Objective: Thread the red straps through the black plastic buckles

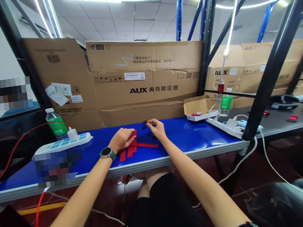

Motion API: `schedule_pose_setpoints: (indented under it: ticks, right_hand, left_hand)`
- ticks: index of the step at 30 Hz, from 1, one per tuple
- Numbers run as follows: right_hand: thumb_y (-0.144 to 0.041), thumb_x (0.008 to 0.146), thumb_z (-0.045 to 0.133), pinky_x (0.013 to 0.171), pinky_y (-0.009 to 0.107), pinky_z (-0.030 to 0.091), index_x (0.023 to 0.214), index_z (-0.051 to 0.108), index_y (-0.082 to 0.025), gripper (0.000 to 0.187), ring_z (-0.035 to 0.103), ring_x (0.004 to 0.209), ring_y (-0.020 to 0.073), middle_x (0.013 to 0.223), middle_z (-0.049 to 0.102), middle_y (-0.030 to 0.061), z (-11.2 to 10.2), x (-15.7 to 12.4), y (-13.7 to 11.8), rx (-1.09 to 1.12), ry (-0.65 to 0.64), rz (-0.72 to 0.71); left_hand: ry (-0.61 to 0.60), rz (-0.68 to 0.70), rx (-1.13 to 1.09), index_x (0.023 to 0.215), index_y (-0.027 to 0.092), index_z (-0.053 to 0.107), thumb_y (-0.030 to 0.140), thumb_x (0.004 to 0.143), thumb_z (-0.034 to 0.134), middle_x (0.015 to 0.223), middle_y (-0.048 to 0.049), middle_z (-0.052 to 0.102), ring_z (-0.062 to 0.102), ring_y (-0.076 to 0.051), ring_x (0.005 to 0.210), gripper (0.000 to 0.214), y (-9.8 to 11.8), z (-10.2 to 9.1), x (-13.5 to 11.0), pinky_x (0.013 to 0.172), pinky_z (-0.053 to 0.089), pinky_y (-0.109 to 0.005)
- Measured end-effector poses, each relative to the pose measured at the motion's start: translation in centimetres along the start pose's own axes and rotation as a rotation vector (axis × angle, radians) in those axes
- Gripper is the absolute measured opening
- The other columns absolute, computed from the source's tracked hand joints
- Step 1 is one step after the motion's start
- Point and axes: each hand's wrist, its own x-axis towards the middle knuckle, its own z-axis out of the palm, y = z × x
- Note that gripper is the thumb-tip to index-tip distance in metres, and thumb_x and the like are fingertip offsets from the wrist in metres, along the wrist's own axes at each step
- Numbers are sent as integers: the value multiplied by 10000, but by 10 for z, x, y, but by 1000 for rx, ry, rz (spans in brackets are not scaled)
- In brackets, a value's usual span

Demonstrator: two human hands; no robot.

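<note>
Several flat red strips (pixel 144 145) lie across one another on the blue tabletop, between and below my hands. My left hand (pixel 121 139), with a watch at its wrist, is closed with fingers curled, gripping the upper end of a red strip (pixel 134 133). Just to the right, my right hand (pixel 157 128) pinches a small dark piece (pixel 144 124) between thumb and fingertips. A second small black piece (pixel 150 134) sits below it, close to the fingers. Both dark pieces are too small to name.
A white power strip (pixel 68 143) and a green-labelled bottle (pixel 56 123) stand at left. An opened small box (pixel 199 110) holds tiny pinkish items. Another power strip (pixel 226 127) and bottle (pixel 226 103) are at right, near a slanted post. Cardboard (pixel 149 80) walls the back; people sit on both sides.
</note>
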Motion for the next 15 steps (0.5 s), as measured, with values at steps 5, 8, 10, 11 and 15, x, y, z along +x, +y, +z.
schedule_pose_setpoints:
  ticks: [5, 8, 10, 11, 15]
  right_hand:
    - [-441, 839, 677, 778, 274, 551, 885, 676, -197, 248, 732, 806, 186, 859, 748, 30, 32, -8, -10, 144, -257, -91]
    - [-471, 846, 685, 742, 257, 539, 913, 680, -194, 285, 728, 813, 178, 871, 741, 17, 37, -11, -14, 166, -347, -104]
    - [-466, 890, 646, 773, 256, 529, 937, 688, -198, 275, 715, 847, 167, 914, 744, 18, 35, -12, -15, 130, -370, -127]
    - [-458, 908, 632, 798, 261, 522, 945, 693, -202, 266, 704, 859, 161, 930, 744, 19, 33, -13, -15, 82, -382, -149]
    - [-459, 822, 772, 849, 279, 488, 914, 718, -201, 279, 658, 877, 173, 920, 726, 34, 25, -15, -15, -189, -557, -284]
  left_hand:
    - [73, -42, -19, 1328, 144, 567, 461, 1000, 513, 1226, -176, 674, 641, -301, 1130, 459, -6, 4, -5, 992, 487, -440]
    - [56, -59, -44, 1283, 154, 600, 406, 1012, 486, 1201, -166, 686, 652, -290, 1110, 386, -5, 5, -5, 998, 492, -443]
    - [43, -92, -45, 1272, 155, 609, 391, 1013, 477, 1206, -165, 688, 648, -289, 1122, 375, -5, 5, -6, 1010, 487, -441]
    - [42, -115, -38, 1273, 154, 610, 392, 1012, 474, 1211, -165, 687, 645, -291, 1128, 378, -6, 4, -6, 1015, 483, -440]
    - [49, -239, 9, 1273, 154, 602, 385, 1001, 479, 1223, -165, 682, 634, -307, 1143, 378, -10, 2, -10, 1006, 466, -441]
